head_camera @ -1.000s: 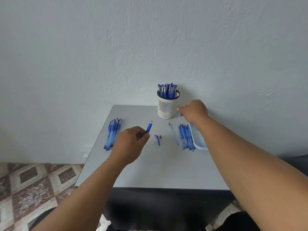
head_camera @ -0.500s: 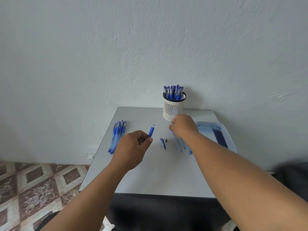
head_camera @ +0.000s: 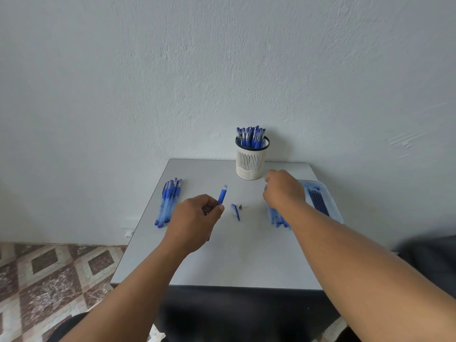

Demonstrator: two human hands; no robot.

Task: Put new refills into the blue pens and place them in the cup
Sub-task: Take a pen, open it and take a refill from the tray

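Note:
My left hand grips a blue pen barrel that points up and away, above the grey table. A loose pen cap and a small dark tip lie just right of it. My right hand hovers knuckles-up over a bunch of blue pens or refills, beside the clear tray that holds dark blue refills. Its fingertips are hidden. The white slotted cup at the back holds several blue pens.
A row of blue pens lies near the table's left edge. The table stands against a white wall. Patterned floor tiles show to the left, and something dark lies at the far right.
My right hand came down from beside the cup to the bunch of pens, then shifted right toward the tray. My left hand kept hold of the barrel, nearly still.

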